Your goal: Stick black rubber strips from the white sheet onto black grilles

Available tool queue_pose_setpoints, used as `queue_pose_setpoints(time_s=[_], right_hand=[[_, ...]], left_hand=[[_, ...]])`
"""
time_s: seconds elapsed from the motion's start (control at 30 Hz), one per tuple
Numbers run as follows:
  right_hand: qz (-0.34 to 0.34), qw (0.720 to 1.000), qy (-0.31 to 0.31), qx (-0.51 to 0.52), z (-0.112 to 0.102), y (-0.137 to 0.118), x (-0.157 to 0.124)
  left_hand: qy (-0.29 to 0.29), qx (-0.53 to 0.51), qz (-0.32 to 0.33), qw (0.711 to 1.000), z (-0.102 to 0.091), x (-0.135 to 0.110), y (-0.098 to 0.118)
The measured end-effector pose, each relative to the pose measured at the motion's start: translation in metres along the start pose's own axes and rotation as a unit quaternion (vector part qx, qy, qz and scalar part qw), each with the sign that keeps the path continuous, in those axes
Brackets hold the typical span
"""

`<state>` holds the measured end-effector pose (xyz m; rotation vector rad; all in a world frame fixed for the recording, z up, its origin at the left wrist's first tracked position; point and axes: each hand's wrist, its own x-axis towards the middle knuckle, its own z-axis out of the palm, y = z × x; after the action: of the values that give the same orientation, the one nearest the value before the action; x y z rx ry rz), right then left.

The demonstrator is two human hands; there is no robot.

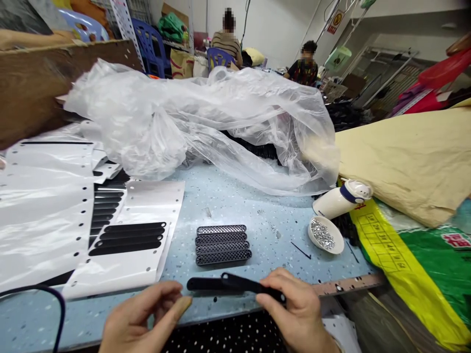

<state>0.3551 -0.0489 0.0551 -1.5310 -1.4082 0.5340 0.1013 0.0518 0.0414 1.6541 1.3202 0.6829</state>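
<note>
My right hand (294,306) pinches a narrow black strip (245,284) with rounded, holed ends between thumb and fingers. Its left end overlaps a second black strip (204,284) near the table's front edge; whether they are joined I cannot tell. To the left of these, my left hand (145,314) holds nothing, its thumb and index finger apart and the other fingers curled. Just beyond the hands, several black lattice-patterned strips (222,245) lie side by side on the speckled blue table (221,196).
White backing sheets (44,206) with black adhesive strips (127,237) cover the left side. Clear plastic sheeting (221,108) is heaped behind. At right are a bowl of small metal parts (336,242), a white bottle (333,202) and a yellow-green bag (397,260). Two people sit far back.
</note>
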Motion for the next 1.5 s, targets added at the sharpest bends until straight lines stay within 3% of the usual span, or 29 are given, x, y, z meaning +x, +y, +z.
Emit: queue_pose_setpoints(time_s=[0.03, 0.1, 0.2, 0.3, 0.5, 0.67, 0.87, 1.1, 1.23, 1.5], right_hand=[[0.009, 1.0, 0.016, -0.004, -0.004, 0.005, 0.004], [0.022, 0.999, 0.03, -0.007, -0.009, 0.015, 0.012], [0.032, 0.999, 0.015, -0.004, -0.01, 0.028, 0.024], [0.027, 1.0, -0.008, 0.001, -0.003, 0.036, 0.034], [0.006, 0.999, -0.028, 0.017, 0.012, 0.047, 0.046], [0.0, 0.999, -0.035, -0.018, 0.02, 0.049, 0.05], [-0.04, 0.998, -0.012, -0.052, 0.031, 0.055, 0.064], [-0.091, 0.992, -0.037, -0.076, 0.022, 0.046, 0.058], [-0.133, 0.987, -0.034, -0.084, 0.019, 0.042, 0.05], [-0.127, 0.985, -0.063, -0.094, 0.037, 0.037, 0.059]], left_hand=[[0.032, 0.032, 0.036, 0.998, -0.002, 0.005, -0.006], [0.042, 0.08, 0.103, 0.991, -0.001, 0.013, -0.018], [-0.008, 0.101, 0.191, 0.976, 0.009, 0.02, -0.025], [-0.033, 0.099, 0.224, 0.969, 0.018, 0.02, -0.023], [-0.024, 0.122, 0.157, 0.98, 0.016, 0.034, -0.016], [-0.048, 0.158, 0.194, 0.967, 0.018, 0.059, -0.012], [-0.03, 0.176, 0.212, 0.961, 0.027, 0.069, -0.016], [-0.05, 0.148, 0.222, 0.963, 0.022, 0.061, -0.015], [-0.026, 0.098, 0.195, 0.976, 0.022, 0.05, -0.017], [0.004, 0.062, 0.152, 0.986, 0.027, 0.046, -0.015]])
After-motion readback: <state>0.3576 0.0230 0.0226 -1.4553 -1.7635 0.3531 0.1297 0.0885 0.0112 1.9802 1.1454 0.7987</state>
